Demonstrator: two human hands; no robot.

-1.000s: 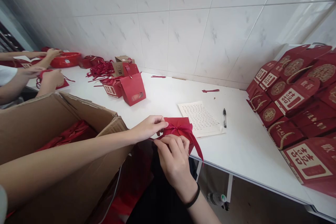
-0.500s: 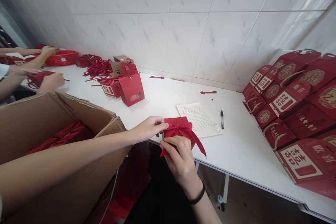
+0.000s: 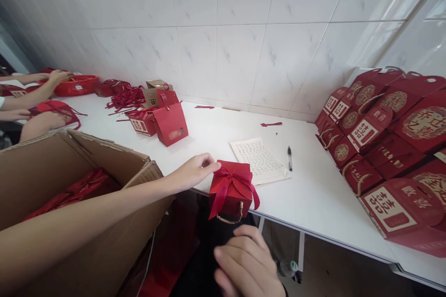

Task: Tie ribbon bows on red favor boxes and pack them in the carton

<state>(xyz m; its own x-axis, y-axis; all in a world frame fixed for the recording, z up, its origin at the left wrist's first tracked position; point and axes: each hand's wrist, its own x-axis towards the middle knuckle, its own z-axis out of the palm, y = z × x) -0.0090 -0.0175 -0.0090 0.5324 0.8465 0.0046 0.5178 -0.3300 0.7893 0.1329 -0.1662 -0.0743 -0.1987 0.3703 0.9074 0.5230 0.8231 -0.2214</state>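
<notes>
Marbled white tiles (image 3: 240, 46) back a white table (image 3: 313, 204) in the head view. At its front edge sits a dark-red gift box (image 3: 234, 205) with a satin ribbon bow (image 3: 220, 195) across its petal-folded top and a twisted rope handle (image 3: 228, 221) on its near side. Thumb and curled forefinger of the left hand (image 3: 195, 171) come close together at the box's far left corner; whether they pinch it cannot be told. Below the box, apart from it, the right hand (image 3: 249, 260) has loosely bent fingers, the forefinger slightly off the others, with nothing visible in them. Motion blurs this hand, its palm is hidden, and the bottom edge cuts off its wrist. The left forearm covers part of a cardboard carton (image 3: 104, 260); a co-worker's hands (image 3: 52, 120) are partly hidden behind the carton.
</notes>
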